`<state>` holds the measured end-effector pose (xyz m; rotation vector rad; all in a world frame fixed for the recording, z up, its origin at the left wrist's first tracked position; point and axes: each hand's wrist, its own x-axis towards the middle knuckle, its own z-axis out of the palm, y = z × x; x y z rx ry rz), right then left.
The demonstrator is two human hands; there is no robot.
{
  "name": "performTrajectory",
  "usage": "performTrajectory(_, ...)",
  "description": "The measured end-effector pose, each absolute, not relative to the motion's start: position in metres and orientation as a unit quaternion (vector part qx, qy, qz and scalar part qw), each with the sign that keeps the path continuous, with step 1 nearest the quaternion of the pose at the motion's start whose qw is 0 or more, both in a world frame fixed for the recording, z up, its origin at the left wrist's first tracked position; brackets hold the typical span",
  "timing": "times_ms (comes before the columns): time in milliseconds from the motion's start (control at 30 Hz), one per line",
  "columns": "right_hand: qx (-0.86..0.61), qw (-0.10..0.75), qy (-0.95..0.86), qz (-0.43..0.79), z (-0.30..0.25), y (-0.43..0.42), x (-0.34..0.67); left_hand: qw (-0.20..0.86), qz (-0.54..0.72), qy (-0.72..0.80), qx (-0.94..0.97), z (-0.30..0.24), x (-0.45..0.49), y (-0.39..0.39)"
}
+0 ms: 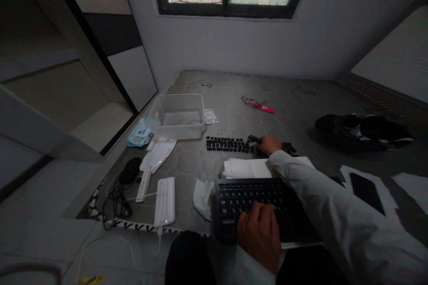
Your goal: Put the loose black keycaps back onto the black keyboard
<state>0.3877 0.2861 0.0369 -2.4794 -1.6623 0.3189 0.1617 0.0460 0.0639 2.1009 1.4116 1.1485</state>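
Note:
A black keyboard (pixel 254 200) with its caps removed lies in front of me on the grey surface. My left hand (pixel 259 234) rests on its near edge, fingers curled over the frame. My right hand (pixel 269 144) reaches forward to the rows of loose black keycaps (pixel 227 144) laid out beyond the keyboard, fingers closed on a cap at the right end of the rows; what exactly is pinched is too small to make out. White paper sheets (pixel 247 168) lie between the keyboard and the keycaps.
A clear plastic tub (pixel 179 116) stands at the back left. A black mouse (pixel 129 170) with cable, a white power strip (pixel 165 200), a crumpled tissue (pixel 203 197), a red wrapper (pixel 259 105), a dark shoe (pixel 361 130) and a phone (pixel 366 191) lie around.

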Motion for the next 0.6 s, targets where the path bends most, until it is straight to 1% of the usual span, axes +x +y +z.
performTrajectory(167, -0.815, 0.086, -0.569, 0.066, 0.088, 0.247, 0.382, 0.172, 0.399, 0.477, 0.764, 0.068, 0.157, 0.048)
performTrajectory(233, -0.801, 0.101, -0.587, 0.057, 0.108, 0.222, 0.380, 0.155, 0.394, 0.468, 0.776, 0.069, 0.156, 0.048)
performTrajectory(300, -0.782, 0.135, -0.606, 0.052, 0.124, 0.192, 0.377, 0.128, 0.386, 0.455, 0.792, 0.070, 0.156, 0.046)
performTrajectory(333, -0.773, 0.159, -0.612, 0.054, 0.130, 0.175, 0.376, 0.116, 0.383, 0.451, 0.798, 0.070, 0.156, 0.045)
performTrajectory(467, -0.729, 0.347, -0.578, 0.121, 0.137, 0.105, 0.371, 0.094, 0.368, 0.452, 0.807, 0.069, 0.157, 0.034)
performTrajectory(533, -0.712, 0.418, -0.544, 0.150, 0.133, 0.074, 0.372, 0.089, 0.366, 0.445, 0.813, 0.067, 0.156, 0.028)
performTrajectory(600, -0.706, 0.469, -0.499, 0.182, 0.128, 0.050, 0.375, 0.085, 0.368, 0.438, 0.816, 0.064, 0.154, 0.022)
